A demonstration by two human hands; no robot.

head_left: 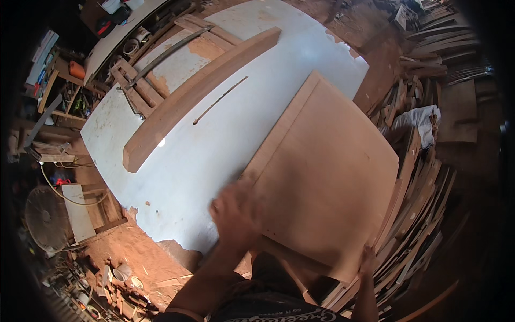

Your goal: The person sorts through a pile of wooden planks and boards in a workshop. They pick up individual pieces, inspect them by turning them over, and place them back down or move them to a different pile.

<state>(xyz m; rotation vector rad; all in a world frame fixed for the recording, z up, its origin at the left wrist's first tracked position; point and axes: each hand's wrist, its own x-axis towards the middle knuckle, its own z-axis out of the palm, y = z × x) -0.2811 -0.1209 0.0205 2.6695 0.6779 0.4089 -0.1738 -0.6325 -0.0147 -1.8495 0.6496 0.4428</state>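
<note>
A flat brown wooden panel [322, 169] with a strip along its far left edge lies over the right part of a worn white tabletop [181, 189]. My left hand [237, 213], blurred, is at the panel's near left corner; whether its fingers grip the edge cannot be told. At the near right corner, my right hand [367, 259] holds the panel's edge. Further off, a long wooden beam [201, 96] lies across the tabletop, with a thin twisted rod [220, 100] beside it. Behind the beam is a bar clamp [169, 55] across wooden frame pieces [139, 86].
Stacked timber offcuts [422, 201] crowd the right side, with a white sack [418, 122] among them. At the left stand a round fan [47, 217] and a cluttered wooden shelf [50, 90]. Buckets [122, 272] and wood scraps lie on the dirt floor at lower left.
</note>
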